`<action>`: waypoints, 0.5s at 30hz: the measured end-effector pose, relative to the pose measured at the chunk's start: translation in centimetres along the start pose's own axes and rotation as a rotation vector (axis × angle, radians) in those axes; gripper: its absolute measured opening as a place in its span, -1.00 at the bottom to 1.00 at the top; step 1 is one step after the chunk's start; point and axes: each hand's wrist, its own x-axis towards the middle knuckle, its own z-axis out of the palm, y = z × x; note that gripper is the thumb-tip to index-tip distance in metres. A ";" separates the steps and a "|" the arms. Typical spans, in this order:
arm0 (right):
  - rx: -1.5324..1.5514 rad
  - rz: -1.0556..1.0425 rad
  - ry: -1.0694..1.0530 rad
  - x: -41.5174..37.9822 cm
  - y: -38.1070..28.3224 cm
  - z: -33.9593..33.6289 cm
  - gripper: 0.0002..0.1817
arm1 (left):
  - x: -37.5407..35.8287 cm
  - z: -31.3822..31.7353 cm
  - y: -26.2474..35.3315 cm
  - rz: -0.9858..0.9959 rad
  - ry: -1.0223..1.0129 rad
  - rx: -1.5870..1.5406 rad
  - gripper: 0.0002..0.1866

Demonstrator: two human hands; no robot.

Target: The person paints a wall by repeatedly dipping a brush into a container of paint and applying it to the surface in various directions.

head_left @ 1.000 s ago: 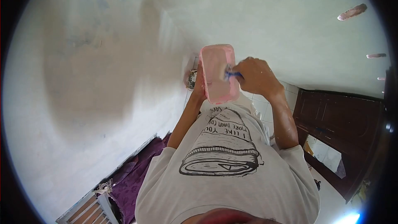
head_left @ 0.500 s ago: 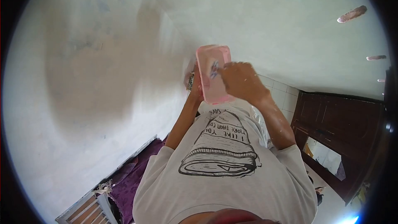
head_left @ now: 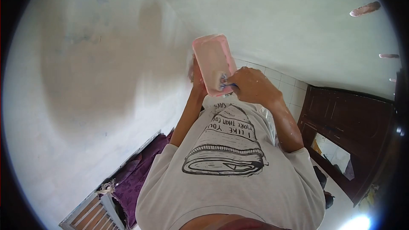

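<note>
A pink rectangular tray (head_left: 211, 57) is held up in front of my chest, its inside toward me. My left hand (head_left: 197, 76) grips its left edge from the side and beneath, with most of the fingers hidden behind it. My right hand (head_left: 251, 84), spotted with white, is closed on the blue handle of a small tool. The tool's whitish, blurred head (head_left: 222, 81) lies inside the tray near its lower right edge; its exact kind is unclear.
A wall with a large darker patch (head_left: 98, 76) stands on the left. White tiles (head_left: 275, 76) and a dark wooden cabinet (head_left: 341, 115) with a mirror-like panel are at the right. Purple cloth (head_left: 138, 174) and a slatted frame (head_left: 89, 215) lie lower left.
The tray has moved slightly left and up in the view and tilted. The tool's head has gone from the tray's middle to its lower right part, with my right hand following.
</note>
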 end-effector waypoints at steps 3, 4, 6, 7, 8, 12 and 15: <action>-0.065 0.147 -0.102 0.5 0.4 -2.0 -0.71 | 0.1 -1.4 -0.7 -0.052 -0.096 -0.108 -0.27; -0.062 0.220 -0.062 0.9 -0.1 -2.5 -0.80 | -0.2 -1.2 -0.9 -0.066 -0.083 -0.049 -0.24; -0.108 0.202 -0.002 1.4 -0.8 -1.9 -0.80 | -0.3 -1.0 -0.9 -0.077 -0.071 0.007 -0.22; -0.154 0.180 0.061 1.6 -1.0 -1.7 -0.79 | -0.1 -1.1 -0.8 -0.078 -0.075 -0.006 -0.20; -0.154 0.179 0.060 1.5 -1.0 -1.1 -0.79 | 0.1 -1.1 -0.7 -0.078 -0.081 -0.019 -0.19; -0.027 -0.018 0.149 0.5 -0.3 0.1 -0.82 | 0.1 -1.3 0.7 -0.074 -0.189 -0.177 -0.25; 0.020 -0.018 0.129 0.2 0.1 -1.9 -0.84 | -0.6 -0.3 1.2 0.008 -0.197 -0.219 -0.24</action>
